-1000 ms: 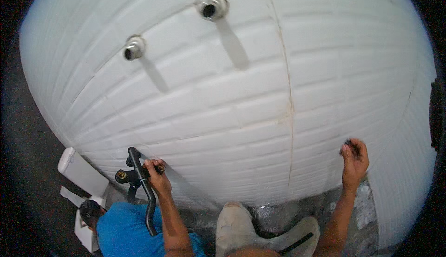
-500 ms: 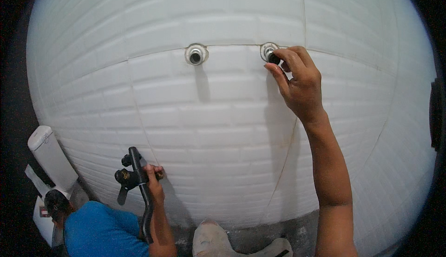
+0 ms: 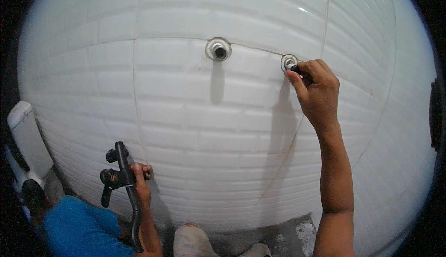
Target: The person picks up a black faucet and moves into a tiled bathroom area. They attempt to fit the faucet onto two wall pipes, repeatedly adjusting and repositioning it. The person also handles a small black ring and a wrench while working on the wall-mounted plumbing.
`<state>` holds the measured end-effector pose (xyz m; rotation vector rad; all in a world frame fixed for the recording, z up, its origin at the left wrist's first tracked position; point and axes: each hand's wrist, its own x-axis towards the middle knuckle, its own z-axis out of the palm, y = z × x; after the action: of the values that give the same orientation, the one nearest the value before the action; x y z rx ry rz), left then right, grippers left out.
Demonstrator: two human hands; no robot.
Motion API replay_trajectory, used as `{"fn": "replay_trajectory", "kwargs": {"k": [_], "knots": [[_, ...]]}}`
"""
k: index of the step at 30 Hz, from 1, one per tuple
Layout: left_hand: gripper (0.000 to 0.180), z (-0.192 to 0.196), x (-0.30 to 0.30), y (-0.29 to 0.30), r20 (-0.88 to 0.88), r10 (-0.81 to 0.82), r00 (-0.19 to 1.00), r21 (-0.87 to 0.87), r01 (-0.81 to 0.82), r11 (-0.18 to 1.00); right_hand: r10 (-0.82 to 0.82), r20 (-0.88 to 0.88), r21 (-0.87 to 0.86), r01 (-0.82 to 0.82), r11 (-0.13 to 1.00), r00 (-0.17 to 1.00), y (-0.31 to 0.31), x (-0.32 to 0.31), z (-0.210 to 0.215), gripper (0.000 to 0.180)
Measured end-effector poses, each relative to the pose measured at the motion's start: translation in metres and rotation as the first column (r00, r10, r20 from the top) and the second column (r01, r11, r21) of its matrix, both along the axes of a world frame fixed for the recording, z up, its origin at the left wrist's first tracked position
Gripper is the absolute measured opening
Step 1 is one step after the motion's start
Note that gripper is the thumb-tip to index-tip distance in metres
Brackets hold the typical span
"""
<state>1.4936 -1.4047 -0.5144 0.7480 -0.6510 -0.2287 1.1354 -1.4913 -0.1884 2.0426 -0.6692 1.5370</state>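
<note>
Lower left, my left hand (image 3: 142,186) is closed around a black wall-mount mixer tap (image 3: 122,173) with a lever handle and a long bent spout. Brass shows on its fittings. My right hand (image 3: 320,89) reaches up to the right-hand wall outlet (image 3: 289,63), a metal pipe fitting set in the white tile. Its thumb and fingers pinch a short black cylindrical piece (image 3: 295,69) at the outlet's mouth; the fingers partly hide it. Left of this, the other wall outlet (image 3: 219,51) sticks out of the wall with nothing on it.
White brick-pattern tiles (image 3: 223,131) cover the wall. At the lower left, a person in a blue shirt (image 3: 83,227) is beside my left forearm, near a white toilet tank (image 3: 30,134). Light-coloured trouser legs (image 3: 193,243) show at the bottom, over grey floor (image 3: 288,238).
The view has shifted, so the outlets appear farther right. My right hand's pinch has drawn slightly outward, still at the right outlet. My left hand still holds the mixer tap.
</note>
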Motion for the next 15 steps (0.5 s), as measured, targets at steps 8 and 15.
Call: {"fn": "replay_trajectory", "kwargs": {"k": [8, 15], "knots": [[0.021, -0.003, 0.002, -0.009, 0.049, 0.037, 0.998, 0.055, -0.039, 0.998, -0.076, -0.098, -0.09, 0.067, 0.994, 0.992, 0.007, 0.0, 0.004, 0.018], [0.024, -0.017, 0.002, -0.011, -0.001, 0.006, 1.0, -0.018, -0.006, 1.0, -0.258, -0.16, -0.025, 0.258, 0.966, 0.953, 0.038, 0.0, 0.01, 0.018]]}}
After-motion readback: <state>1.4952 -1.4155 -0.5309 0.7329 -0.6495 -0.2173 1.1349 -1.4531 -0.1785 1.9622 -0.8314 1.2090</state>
